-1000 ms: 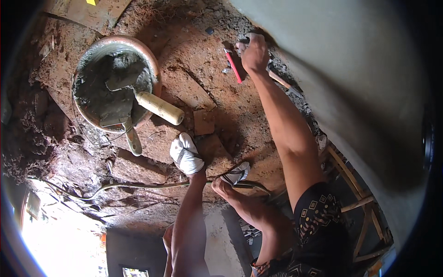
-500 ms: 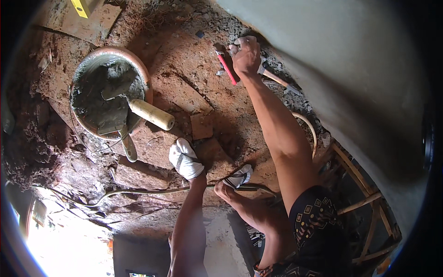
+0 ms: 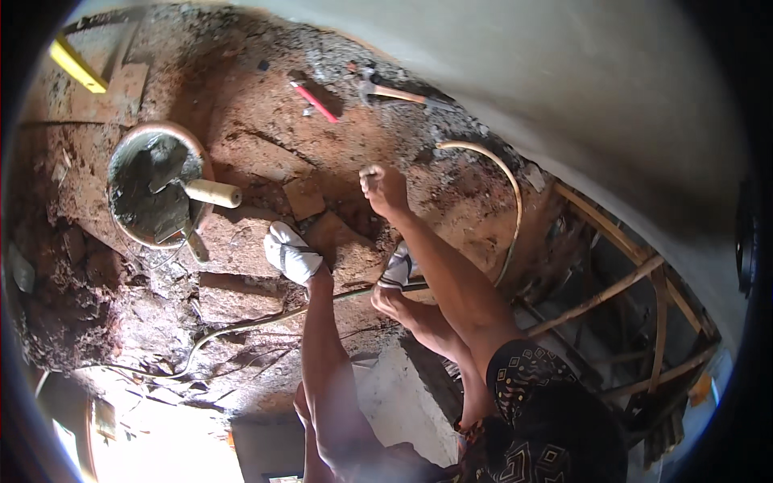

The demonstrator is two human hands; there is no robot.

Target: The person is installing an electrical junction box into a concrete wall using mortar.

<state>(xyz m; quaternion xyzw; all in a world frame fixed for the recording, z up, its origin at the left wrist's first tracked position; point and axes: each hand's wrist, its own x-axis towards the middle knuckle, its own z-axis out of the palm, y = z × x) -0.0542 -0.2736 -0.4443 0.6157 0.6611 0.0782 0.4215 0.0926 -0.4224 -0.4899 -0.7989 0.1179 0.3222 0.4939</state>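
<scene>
My right hand (image 3: pixel 384 191) is over the earth floor, in front of my feet. Its fingers are curled closed, and greyish matter shows at the fingertips; what they hold, if anything, is too small to name. My left hand is out of sight. Beyond the right hand lie a claw hammer (image 3: pixel 398 94) at the wall's foot and a slim red-handled tool (image 3: pixel 316 101). To the left stands a round bucket (image 3: pixel 209 161) of wet grey mortar (image 3: pixel 137 189). A trowel with a thick pale handle (image 3: pixel 213 193) rests in it, and a second trowel handle (image 3: pixel 197 248) leans over the near rim.
A smooth grey wall (image 3: pixel 564 97) curves along the upper right. My white-covered feet (image 3: pixel 291 254) are on broken tiles and rubble. A hose (image 3: pixel 511 181) runs across the ground. A yellow spirit level (image 3: pixel 78 64) is at upper left; a wooden frame (image 3: pixel 600 298) stands at right.
My right hand has drawn back from the rubble beside the wall toward my feet, leaving the hammer fully in sight. The view has shifted; the bucket, tools and level appear still.
</scene>
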